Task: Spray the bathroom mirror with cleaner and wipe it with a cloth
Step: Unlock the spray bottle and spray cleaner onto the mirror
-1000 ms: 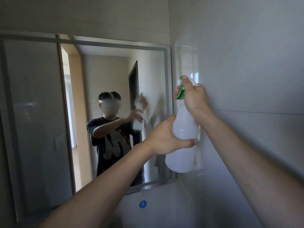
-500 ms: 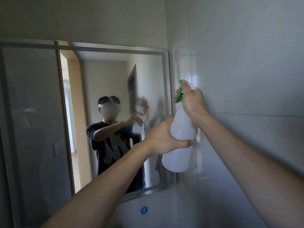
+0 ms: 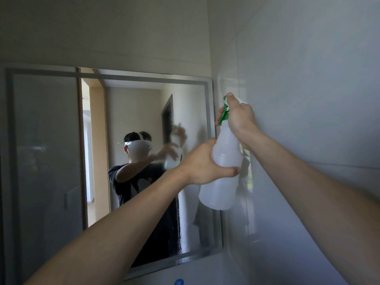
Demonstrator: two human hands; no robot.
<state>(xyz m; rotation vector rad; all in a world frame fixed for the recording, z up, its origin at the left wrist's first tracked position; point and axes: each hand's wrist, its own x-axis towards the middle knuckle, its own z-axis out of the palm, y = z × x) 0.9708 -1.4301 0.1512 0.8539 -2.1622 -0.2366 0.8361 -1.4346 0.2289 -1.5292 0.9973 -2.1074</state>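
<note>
A translucent white spray bottle [image 3: 221,188] with a green trigger head is held up in front of the mirror's right edge. My left hand [image 3: 202,164] grips the bottle's body around its middle. My right hand [image 3: 238,117] wraps the neck and green trigger from the right. The wall mirror [image 3: 51,161] has a grey frame and fills the left half of the view; wet streaks run down its right part. No cloth is in view.
A glossy grey tiled wall [image 3: 308,99] stands close on the right, at a corner with the mirror wall. A round blue sticker [image 3: 178,282] sits on the white surface under the mirror. The mirror reflects a person and a doorway.
The view has tilted upward, so the mirror and bottle sit lower in frame. Both hands keep the same hold on the bottle, which stays by the mirror's right edge.
</note>
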